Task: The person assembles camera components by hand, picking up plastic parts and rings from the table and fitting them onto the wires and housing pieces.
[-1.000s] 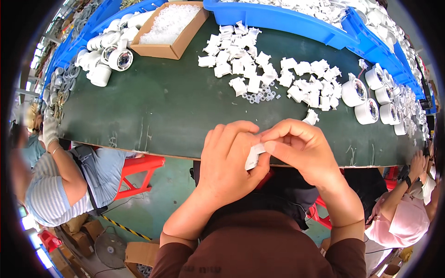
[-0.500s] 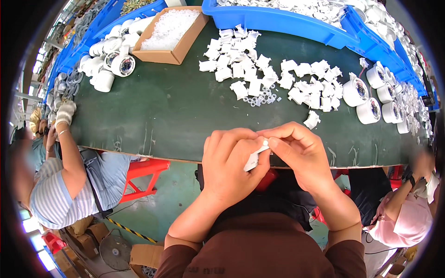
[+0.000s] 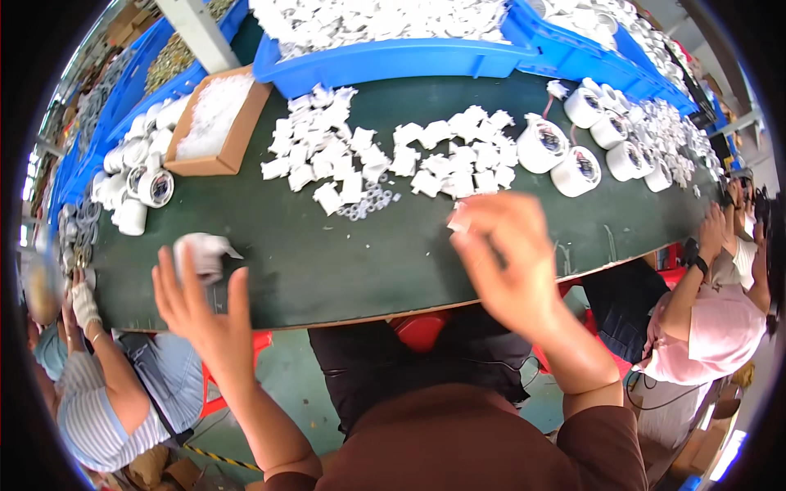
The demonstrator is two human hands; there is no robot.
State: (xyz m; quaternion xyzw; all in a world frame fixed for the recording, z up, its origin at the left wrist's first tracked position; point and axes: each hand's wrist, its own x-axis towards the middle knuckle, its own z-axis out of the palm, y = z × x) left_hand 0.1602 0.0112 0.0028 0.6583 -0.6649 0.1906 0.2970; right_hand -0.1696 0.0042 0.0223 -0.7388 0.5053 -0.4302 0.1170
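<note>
My left hand [image 3: 205, 315] is out to the left over the green belt [image 3: 327, 262], fingers spread, just below a small white plastic part [image 3: 201, 252] that lies or hangs blurred at its fingertips. Whether the hand still touches it I cannot tell. My right hand [image 3: 503, 262] reaches forward over the belt with its fingers curled, a small white piece [image 3: 458, 219] at the fingertips. Beyond it lies a spread of several white plastic parts [image 3: 385, 155] and a little heap of clear rings [image 3: 364, 204].
A cardboard box [image 3: 217, 123] of white bits and blue bins [image 3: 393, 57] stand at the back. White tape rolls [image 3: 565, 155] sit right, more rolls [image 3: 135, 184] left. One person [image 3: 106, 401] sits to my left, another in pink [image 3: 696, 327] to my right.
My hands were together at the belt's near edge on one white part. They have separated: the left swung out left with the part, the right moved forward toward the pile.
</note>
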